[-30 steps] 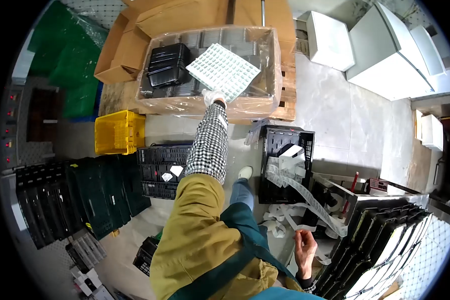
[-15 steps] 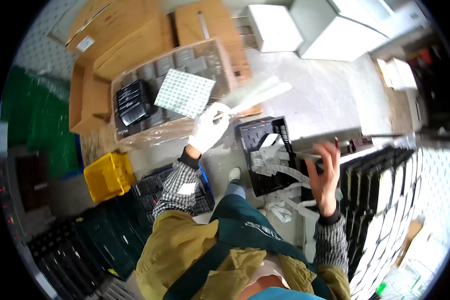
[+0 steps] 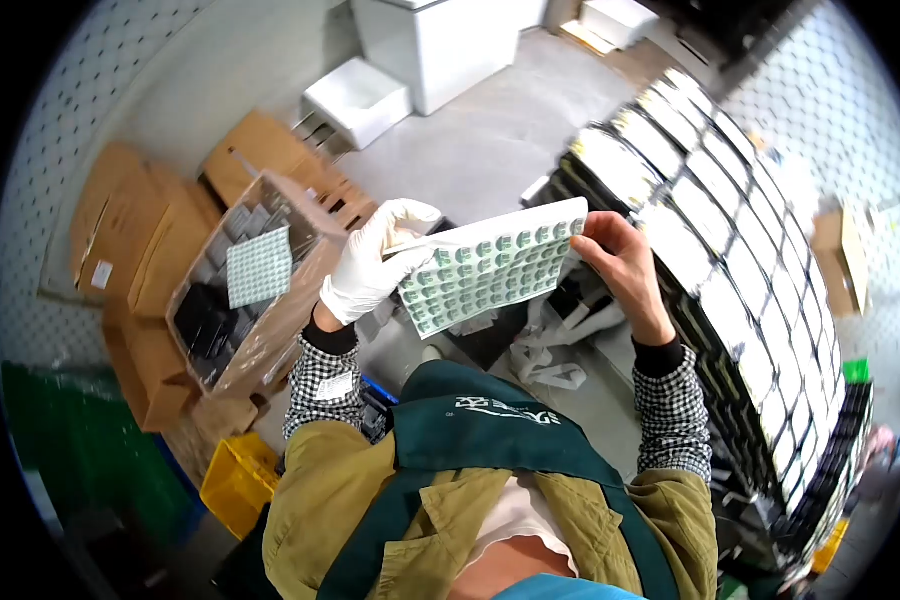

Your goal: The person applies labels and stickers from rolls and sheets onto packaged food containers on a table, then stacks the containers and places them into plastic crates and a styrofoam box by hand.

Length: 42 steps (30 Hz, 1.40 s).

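Note:
A white sheet of small green stickers (image 3: 495, 270) is stretched between my two hands in front of my chest, its top edge bent over. My left hand (image 3: 375, 265), in a white glove, is closed on the sheet's left end. Bare, my right hand (image 3: 625, 270) pinches the upper right corner between thumb and fingers. A second sticker sheet (image 3: 259, 268) lies to the left on top of the plastic-lined carton (image 3: 260, 350), which holds dark packed items. Below the held sheet, a black crate (image 3: 500, 335) is partly hidden.
Stacked black trays with white tops (image 3: 740, 330) stand along my right. White backing strips (image 3: 550, 370) trail beside the crate. A yellow bin (image 3: 238, 490) is at lower left, cardboard boxes (image 3: 140, 240) at far left. A white box (image 3: 360, 100) and white cabinet (image 3: 450, 50) stand ahead.
The view has turned to the right. My left hand has brought the sheet to the middle and unfolded its face into view. My right hand, formerly free, has taken hold of its right corner.

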### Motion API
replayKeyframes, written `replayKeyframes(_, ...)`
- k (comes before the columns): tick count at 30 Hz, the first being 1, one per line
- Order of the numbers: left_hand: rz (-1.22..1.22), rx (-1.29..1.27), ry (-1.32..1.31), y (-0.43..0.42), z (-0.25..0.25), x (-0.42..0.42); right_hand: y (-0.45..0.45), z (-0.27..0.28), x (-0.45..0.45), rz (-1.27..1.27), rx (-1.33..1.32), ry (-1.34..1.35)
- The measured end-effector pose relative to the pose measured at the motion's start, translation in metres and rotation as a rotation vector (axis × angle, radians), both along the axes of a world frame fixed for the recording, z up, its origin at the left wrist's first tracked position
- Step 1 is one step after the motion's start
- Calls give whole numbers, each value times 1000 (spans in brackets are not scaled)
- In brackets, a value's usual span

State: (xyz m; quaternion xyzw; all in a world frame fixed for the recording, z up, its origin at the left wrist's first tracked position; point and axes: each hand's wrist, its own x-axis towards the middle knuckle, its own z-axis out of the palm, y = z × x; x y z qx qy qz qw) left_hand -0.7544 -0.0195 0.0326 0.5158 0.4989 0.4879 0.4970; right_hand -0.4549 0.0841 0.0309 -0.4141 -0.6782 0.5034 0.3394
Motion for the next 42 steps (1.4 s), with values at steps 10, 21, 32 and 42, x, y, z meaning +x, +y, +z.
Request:
replayKeyframes(10,52,187,-73,16,-30,163,-76,-22,167,-244,46,419)
replayKeyframes(21,-227,59,-182,20,-41,276,-152,-33,253,-698,55,369)
replayKeyframes(32,-517,470,148,65,-24,326,-163,34,307,-323,602,-742)
replayKeyframes(42,-770,-27,39,84,-47,430,-221,7,363,-638,638,-607)
